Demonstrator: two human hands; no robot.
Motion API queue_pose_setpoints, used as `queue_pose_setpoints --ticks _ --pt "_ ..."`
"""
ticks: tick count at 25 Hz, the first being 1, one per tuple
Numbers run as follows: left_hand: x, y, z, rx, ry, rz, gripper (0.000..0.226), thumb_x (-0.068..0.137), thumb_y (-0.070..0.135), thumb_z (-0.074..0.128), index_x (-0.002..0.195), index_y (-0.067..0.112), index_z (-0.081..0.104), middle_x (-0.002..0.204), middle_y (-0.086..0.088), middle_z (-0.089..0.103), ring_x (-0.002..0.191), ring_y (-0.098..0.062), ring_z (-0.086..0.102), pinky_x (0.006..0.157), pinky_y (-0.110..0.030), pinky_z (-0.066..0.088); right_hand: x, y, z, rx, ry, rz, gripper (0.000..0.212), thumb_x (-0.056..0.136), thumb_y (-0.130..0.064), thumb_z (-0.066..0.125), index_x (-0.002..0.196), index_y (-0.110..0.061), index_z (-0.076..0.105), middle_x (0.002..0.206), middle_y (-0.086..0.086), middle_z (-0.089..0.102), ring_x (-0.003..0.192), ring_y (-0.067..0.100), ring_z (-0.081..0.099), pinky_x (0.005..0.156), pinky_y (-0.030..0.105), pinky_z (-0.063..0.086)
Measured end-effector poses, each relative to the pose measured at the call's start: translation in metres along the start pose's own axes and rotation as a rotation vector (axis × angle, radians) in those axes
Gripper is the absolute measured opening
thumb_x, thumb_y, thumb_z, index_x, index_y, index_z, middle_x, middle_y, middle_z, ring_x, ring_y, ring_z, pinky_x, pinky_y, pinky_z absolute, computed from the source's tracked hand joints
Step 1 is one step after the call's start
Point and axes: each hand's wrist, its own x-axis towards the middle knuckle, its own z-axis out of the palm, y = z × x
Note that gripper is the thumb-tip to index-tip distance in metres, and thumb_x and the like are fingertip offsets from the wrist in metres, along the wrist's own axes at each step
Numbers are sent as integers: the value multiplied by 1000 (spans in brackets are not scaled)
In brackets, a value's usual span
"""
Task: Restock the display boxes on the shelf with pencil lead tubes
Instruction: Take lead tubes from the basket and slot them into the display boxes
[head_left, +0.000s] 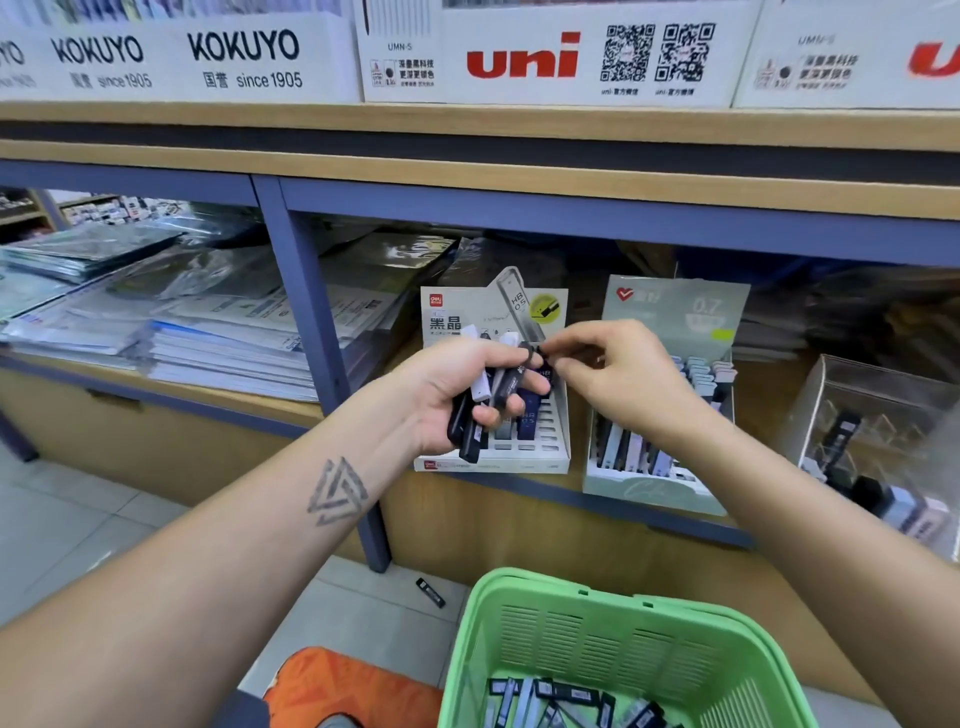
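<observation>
My left hand (462, 395) grips a bundle of several pencil lead tubes (480, 402), black and white ones, in front of the white HB 0.5 display box (550, 452) on the low shelf. My right hand (618, 371) pinches the top end of one dark tube in that bundle with thumb and forefinger. To the right stands a pale green 0.7 display box (670, 312) partly filled with tubes. A green plastic basket (524, 618) at the bottom holds several more tubes (561, 706).
One black tube (430, 593) lies on the tiled floor by the blue shelf post (317, 338). A clear plastic case (878, 415) with tubes stands at the right. Stacked plastic-wrapped paper (208, 332) fills the left bay. Uni and Kokuyo boxes line the upper shelf.
</observation>
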Motion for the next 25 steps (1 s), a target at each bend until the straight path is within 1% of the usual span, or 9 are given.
queue_pose_setpoints --ticks 2,4,7,10,14,17,21,23,25 --pt "1 -2 11 2 -92 -25 16 103 13 48 100 4 61 82 -11 69 45 -10 47 31 -12 25 -12 -3 -13 430 -84 118 25 94 -7 66 118 -13 73 95 3 76 89 10 70 82 26 54" --pt "3 -4 21 -3 -163 -44 18 103 13 47 96 4 60 83 -15 69 43 -9 44 31 -12 25 -23 1 -23 573 -112 162 25 92 -7 71 115 -14 74 92 8 76 82 10 67 75 25 53" --pt "8 -11 39 -16 -228 -93 17 103 15 47 96 5 59 84 -19 69 44 -9 45 31 -12 27 -35 14 -37 555 -43 205 15 86 -8 77 101 -12 78 88 12 76 74 12 64 66 24 49" --pt "17 -22 53 4 -231 -128 19 103 18 47 99 3 59 84 -20 68 45 -11 46 30 -13 28 -44 28 -54 614 -9 291 10 82 -3 79 92 -5 76 77 11 73 68 15 65 61 24 53" --pt "27 -25 59 36 -236 -122 7 101 12 51 97 7 54 77 -11 57 47 -11 43 31 -14 28 -54 47 -78 765 22 339 13 82 9 74 89 -2 72 80 13 73 75 23 71 70 27 59" --pt "35 -25 70 83 -160 -27 2 96 4 56 95 6 56 76 -10 57 46 -11 42 31 -16 27 -62 60 -89 742 -7 321 20 77 13 77 85 -6 75 89 17 72 83 26 72 76 31 58" --pt "38 -29 81 195 -49 175 9 91 -3 62 98 2 59 79 -17 62 46 -14 41 32 -17 25 -68 67 -89 605 10 290 22 75 11 80 84 -8 75 89 15 75 83 25 72 78 32 58" --pt "39 -31 85 184 -25 206 14 90 -4 62 103 0 60 81 -21 63 46 -16 41 33 -17 25 -71 69 -90 575 45 282 23 75 13 79 85 -8 74 90 16 76 82 25 73 81 33 59" --pt "37 -31 87 165 -18 216 14 90 -5 60 104 -2 61 85 -23 64 46 -16 40 33 -17 24 -73 69 -92 569 64 274 24 76 13 79 88 -7 73 89 13 76 81 23 73 79 31 58"
